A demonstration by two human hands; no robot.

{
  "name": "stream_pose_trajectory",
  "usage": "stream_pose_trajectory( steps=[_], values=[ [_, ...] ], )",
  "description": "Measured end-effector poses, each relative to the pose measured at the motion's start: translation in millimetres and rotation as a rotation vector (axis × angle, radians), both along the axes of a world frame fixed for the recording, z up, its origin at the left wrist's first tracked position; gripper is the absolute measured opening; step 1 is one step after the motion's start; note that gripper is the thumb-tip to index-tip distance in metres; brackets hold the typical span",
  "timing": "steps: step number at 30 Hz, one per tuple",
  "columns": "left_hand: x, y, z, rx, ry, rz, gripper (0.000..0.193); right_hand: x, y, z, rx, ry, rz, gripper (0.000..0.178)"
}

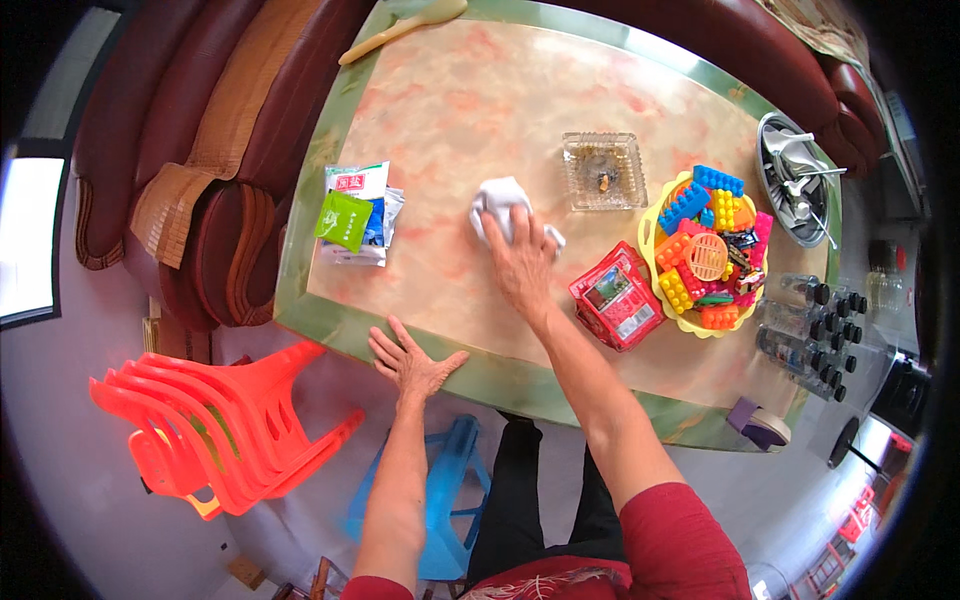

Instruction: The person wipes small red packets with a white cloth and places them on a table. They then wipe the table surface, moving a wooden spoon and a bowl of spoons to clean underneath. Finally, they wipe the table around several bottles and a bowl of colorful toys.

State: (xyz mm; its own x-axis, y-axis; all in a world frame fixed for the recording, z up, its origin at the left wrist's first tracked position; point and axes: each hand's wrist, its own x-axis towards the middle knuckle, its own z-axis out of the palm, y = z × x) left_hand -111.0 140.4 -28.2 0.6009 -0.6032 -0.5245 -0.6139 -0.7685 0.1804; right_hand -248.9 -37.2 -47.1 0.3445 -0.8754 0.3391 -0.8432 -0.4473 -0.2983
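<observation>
My right hand (522, 262) presses a crumpled white cloth (500, 197) onto the middle of the marble-patterned table (440, 120), its fingers bent over the cloth. Resting on the green near border, my left hand (413, 360) lies flat with its fingers spread and holds nothing. Right of the cloth stands a square glass ashtray (606, 172) with some butts or ash inside. A red package (617, 297) lies beside my right forearm. To the left of the cloth is a small pile of plastic packets (362, 215), a green one on top.
A yellow basket (652, 225) of colourful toy blocks stands at the right. Beyond it sit a metal bowl of spoons (800, 180) and several black-capped jars (800, 322). A wooden spoon (403, 30) lies at the far left edge. Red stacked chairs (230, 430) and a blue stool (455, 500) stand nearby.
</observation>
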Motion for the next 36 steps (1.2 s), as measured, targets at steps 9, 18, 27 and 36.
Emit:
stream_pose_trajectory(
  steps=[9,18,27,36],
  values=[
    [2.3,-0.6,15.3,0.030,0.006,-0.020,0.155,-10.7,94.8,19.3,0.140,-0.121,0.351,0.015],
    [3.3,-1.4,13.2,0.036,0.006,-0.024,0.158,-12.9,83.1,11.8,0.139,-0.020,0.323,0.022],
    [100.8,7.6,21.3,-0.619,-0.119,0.143,0.098,44.0,-56.6,7.7,0.217,-0.085,0.169,0.053],
    [241.5,-143.4,40.7,-0.489,0.660,0.298,0.088,48.7,-36.5,11.2,0.226,-0.112,0.021,0.064]
  ],
)
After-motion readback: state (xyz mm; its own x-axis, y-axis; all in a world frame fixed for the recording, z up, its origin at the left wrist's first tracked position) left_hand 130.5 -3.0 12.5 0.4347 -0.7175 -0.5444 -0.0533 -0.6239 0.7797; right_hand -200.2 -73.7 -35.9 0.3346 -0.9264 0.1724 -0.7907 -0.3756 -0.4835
